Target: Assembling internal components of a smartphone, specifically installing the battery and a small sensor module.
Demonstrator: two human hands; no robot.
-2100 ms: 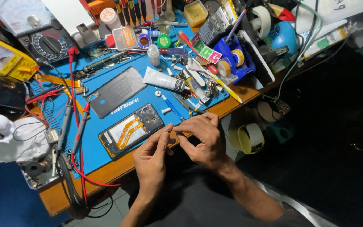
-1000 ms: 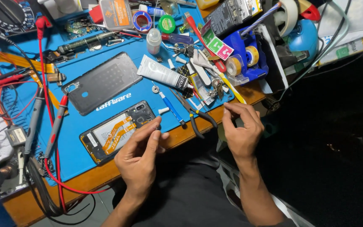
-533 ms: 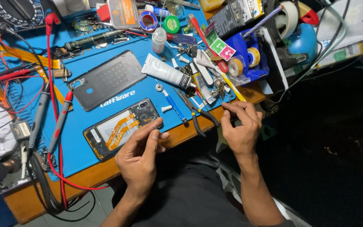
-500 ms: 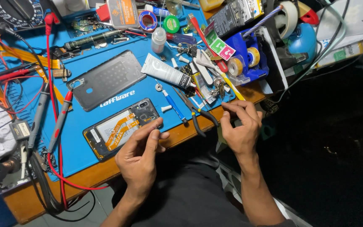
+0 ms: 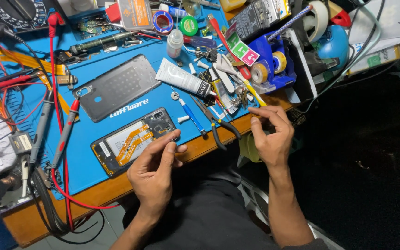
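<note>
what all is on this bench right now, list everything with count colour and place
work mat: 1, blue, covers the wooden bench
opened phone: 1, black with orange ribbon cables, near edge of mat, under the left fingertips
phone back cover: 1, dark grey, mid mat
glue tube: 1, white, right of the cover
screwdriver: 1, blue and white, right of the phone
pliers: 1, black handles, bench edge
test probes: 2, one red, one grey, left of mat
small bottle: 1, clear, far side
tape dispenser: 1, blue, right end
left hand: fingers touching the phone's corner
right hand: raised off the bench edge, fingers pinched; anything held is too small to tell
</note>
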